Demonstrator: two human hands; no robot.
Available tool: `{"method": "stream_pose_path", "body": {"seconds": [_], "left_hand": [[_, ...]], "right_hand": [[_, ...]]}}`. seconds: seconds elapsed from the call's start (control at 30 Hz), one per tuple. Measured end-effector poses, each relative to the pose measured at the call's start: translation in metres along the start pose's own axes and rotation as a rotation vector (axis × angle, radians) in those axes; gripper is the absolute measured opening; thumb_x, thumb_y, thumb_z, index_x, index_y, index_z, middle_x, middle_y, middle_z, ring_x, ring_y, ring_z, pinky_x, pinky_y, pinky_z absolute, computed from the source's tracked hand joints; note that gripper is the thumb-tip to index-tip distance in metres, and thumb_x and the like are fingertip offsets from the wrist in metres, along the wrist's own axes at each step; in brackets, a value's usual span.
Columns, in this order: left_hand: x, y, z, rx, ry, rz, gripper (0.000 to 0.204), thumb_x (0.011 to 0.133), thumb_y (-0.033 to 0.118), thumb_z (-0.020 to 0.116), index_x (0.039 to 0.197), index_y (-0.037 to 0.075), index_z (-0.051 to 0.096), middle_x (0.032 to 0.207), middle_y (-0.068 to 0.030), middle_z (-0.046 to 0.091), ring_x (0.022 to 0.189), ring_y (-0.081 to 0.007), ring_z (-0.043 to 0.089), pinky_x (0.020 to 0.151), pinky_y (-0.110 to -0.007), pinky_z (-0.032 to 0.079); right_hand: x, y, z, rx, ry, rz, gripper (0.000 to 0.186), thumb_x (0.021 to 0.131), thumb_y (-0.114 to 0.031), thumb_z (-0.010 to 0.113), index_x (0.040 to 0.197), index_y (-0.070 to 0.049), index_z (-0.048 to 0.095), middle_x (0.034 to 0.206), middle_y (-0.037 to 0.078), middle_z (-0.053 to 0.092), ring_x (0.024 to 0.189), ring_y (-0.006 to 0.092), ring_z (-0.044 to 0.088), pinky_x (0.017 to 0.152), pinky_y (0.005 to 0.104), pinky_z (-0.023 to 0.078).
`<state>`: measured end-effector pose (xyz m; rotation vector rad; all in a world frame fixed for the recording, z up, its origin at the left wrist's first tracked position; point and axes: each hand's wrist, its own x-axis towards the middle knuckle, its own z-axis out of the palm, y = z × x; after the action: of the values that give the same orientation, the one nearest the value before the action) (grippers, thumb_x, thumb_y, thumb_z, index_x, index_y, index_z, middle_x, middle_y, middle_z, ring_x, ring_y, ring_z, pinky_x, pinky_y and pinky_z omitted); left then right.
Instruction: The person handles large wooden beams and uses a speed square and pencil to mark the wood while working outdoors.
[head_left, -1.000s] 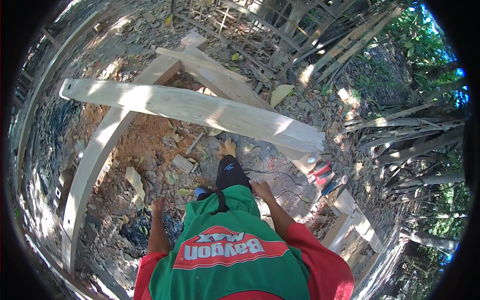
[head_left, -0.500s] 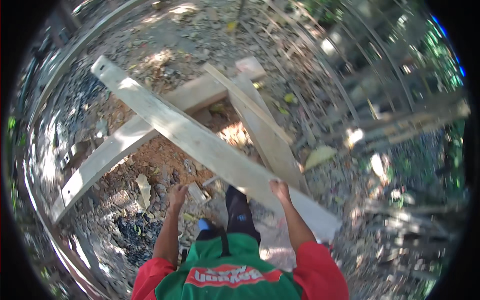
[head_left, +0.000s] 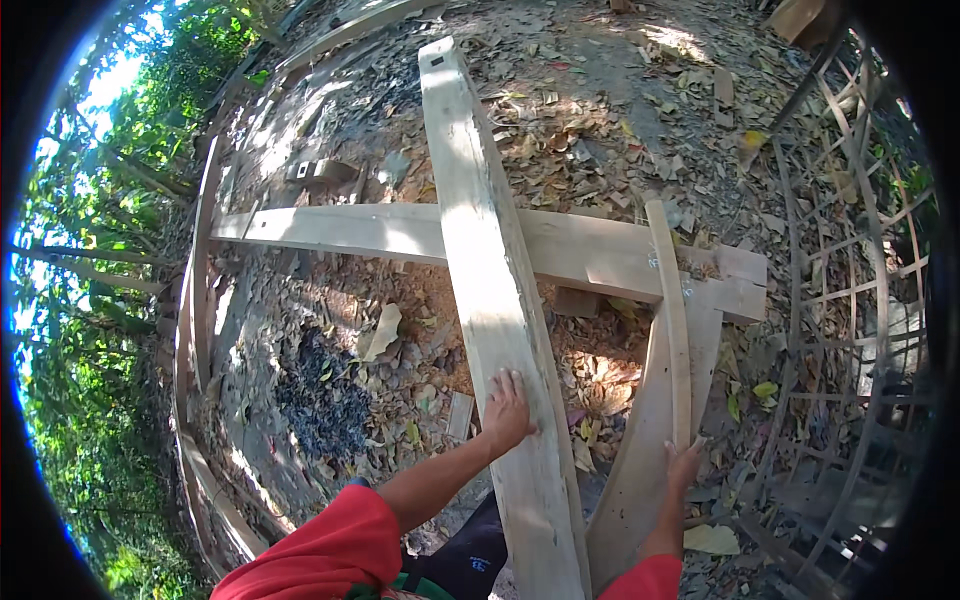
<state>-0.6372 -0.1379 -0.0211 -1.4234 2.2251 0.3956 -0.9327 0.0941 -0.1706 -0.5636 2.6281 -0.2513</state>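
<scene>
Your main piece, the big plank [head_left: 482, 270], runs away from you up the middle, lying across the crossbeam [head_left: 590, 252]. Your L hand [head_left: 508, 412] is on the plank's top face toward its near end, fingers spread a bit & laid flat; no grip around it that shows. Your R hand [head_left: 685, 463] is right of the plank, at the near end of the thin strip [head_left: 669, 280], fingers partly bent & apparently touching it; can't tell if they've closed on it. Strip lies over the crossbeam & along the slanted board [head_left: 642, 440], both showing right of the plank.

Risks, my read: plank could rock or slide on the crossbeam if you lean on the L hand, esp. w/ flat fingers & nothing wrapped round the edge. Can't see what's under its near end, so support there is unknown. Your leg [head_left: 482, 545] is just left of that end; a drop or roll that way could catch your foot (hidden). Strip's skinny: a sideways tug w/ the R hand could swing its far end off the crossbeam. Leaves [head_left: 600, 385] right of the plank may be slippery underfoot. Splinters poss. too, given the plank's rough R edge & bare skin.
</scene>
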Motion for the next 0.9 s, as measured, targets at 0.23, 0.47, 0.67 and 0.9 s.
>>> {"method": "stream_pose_path", "body": {"seconds": [0.23, 0.47, 0.67, 0.9], "left_hand": [[0.011, 0.009, 0.001, 0.067, -0.034, -0.016, 0.117, 0.057, 0.044, 0.085, 0.138, -0.015, 0.023, 0.142, -0.0361, 0.026, 0.127, -0.0525, 0.035, 0.098, -0.044, 0.045], [0.007, -0.001, 0.01, 0.034, -0.003, -0.045, 0.117, 0.057, 0.044, 0.085, 0.14, -0.012, 0.023, 0.143, -0.033, 0.027, 0.128, -0.051, 0.035, 0.1, -0.044, 0.042], [0.003, -0.013, 0.014, -0.117, 0.12, 0.019, 0.105, 0.066, 0.045, 0.079, 0.14, -0.008, 0.028, 0.142, -0.0279, 0.034, 0.125, -0.0489, 0.04, 0.098, -0.045, 0.043], [-0.021, -0.076, 0.03, -2.041, -0.194, -0.313, 0.073, 0.092, 0.065, 0.032, 0.128, 0.004, 0.051, 0.115, -0.0104, 0.062, 0.108, -0.0276, 0.057, 0.089, -0.037, 0.047]], "right_hand": [[0.003, 0.023, -0.003, -0.024, 0.142, -0.231, 0.059, 0.077, -0.035, 0.073, 0.117, 0.002, 0.052, 0.102, 0.025, 0.062, 0.097, 0.0439, 0.059, 0.083, 0.0455, 0.047], [-0.074, -0.065, -0.069, 0.557, -0.315, -0.095, 0.038, 0.079, -0.025, 0.067, 0.1, 0.006, 0.06, 0.088, 0.015, 0.065, 0.081, 0.0258, 0.061, 0.074, 0.0375, 0.046], [-0.2, -0.109, -0.078, 0.563, -0.285, -0.135, 0.036, 0.079, -0.025, 0.068, 0.093, 0.008, 0.059, 0.081, 0.018, 0.064, 0.077, 0.0263, 0.061, 0.071, 0.0377, 0.046], [-0.349, -0.114, -0.051, 0.413, -0.3, -0.373, 0.043, 0.073, -0.025, 0.07, 0.102, 0.005, 0.06, 0.082, 0.025, 0.064, 0.081, 0.0417, 0.064, 0.071, 0.0438, 0.049]]}}
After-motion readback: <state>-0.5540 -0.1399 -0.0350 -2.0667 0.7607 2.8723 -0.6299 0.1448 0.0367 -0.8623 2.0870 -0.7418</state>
